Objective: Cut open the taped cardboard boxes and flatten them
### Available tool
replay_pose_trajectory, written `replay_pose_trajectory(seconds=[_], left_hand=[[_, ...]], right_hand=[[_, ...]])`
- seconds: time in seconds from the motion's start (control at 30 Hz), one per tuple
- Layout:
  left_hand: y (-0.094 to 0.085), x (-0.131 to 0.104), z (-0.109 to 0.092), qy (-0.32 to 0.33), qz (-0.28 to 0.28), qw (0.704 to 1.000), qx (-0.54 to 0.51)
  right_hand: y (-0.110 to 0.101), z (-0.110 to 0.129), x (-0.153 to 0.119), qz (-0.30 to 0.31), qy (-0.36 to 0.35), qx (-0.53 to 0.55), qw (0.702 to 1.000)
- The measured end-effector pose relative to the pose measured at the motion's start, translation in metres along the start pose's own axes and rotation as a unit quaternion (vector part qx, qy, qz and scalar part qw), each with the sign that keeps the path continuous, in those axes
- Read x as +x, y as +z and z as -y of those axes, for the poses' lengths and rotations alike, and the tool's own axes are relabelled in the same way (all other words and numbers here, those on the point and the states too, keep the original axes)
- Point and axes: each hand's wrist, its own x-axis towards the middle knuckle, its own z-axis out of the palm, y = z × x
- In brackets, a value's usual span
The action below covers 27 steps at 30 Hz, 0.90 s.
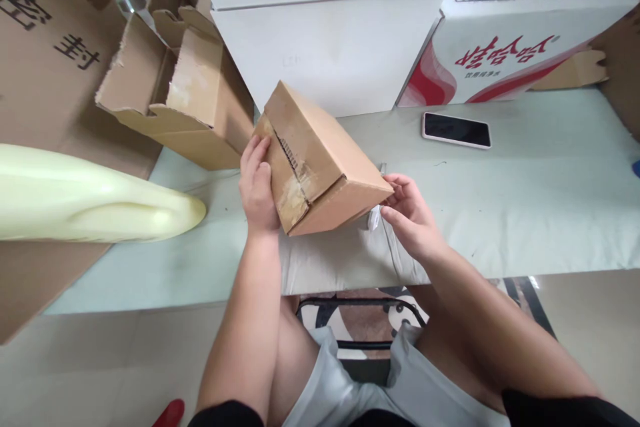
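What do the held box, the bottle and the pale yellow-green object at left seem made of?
Held box: brown cardboard, matte, likely corrugated; ridged marks by the seam, scuffed paper surface.
Bottle: probably clear plastic, glossy; see-through with bright highlights.
Pale yellow-green object: likely moulded plastic, smooth, satin; soft sheen and rounded contours, though a coated material is possible.

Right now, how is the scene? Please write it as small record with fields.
Left hand: against the end of the brown box
Right hand: fingers at the box's right corner
Box position: tilted
Near right fingers: small white object, partly hidden
Phone: flat, dark screen, right of box
Left side: open carton
Behind: white carton
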Motion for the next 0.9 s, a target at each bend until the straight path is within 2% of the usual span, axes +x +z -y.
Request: replay_pose_trajectory(seconds=[0.07, 0.2, 0.27, 0.43, 0.63, 0.9], left_hand=[[0.003, -0.001, -0.001, 0.012, 0.023, 1.000, 0.005], [0.011, -0.001, -0.009, 0.086, 0.087, 0.992, 0.009], [0.014, -0.001, -0.012, 0.094, 0.102, 0.990, 0.008], [0.018, -0.001, -0.014, 0.082, 0.101, 0.991, 0.004], [0.019, -0.004, -0.007, 0.069, 0.090, 0.993, 0.016], [0.021, -0.003, -0.005, 0.072, 0.123, 0.990, 0.008]], right_hand=[[0.001, -0.002, 0.001, -0.012, -0.002, 0.016, 1.000], [0.000, -0.007, 0.002, -0.033, 0.020, 0.013, 0.999], [-0.001, -0.008, 0.003, -0.034, 0.027, -0.002, 0.999], [-0.002, -0.011, 0.003, -0.025, 0.030, -0.010, 0.999], [-0.003, -0.010, 0.004, -0.024, 0.032, -0.009, 0.999], [-0.001, -0.005, 0.004, -0.031, 0.044, -0.034, 0.998]])
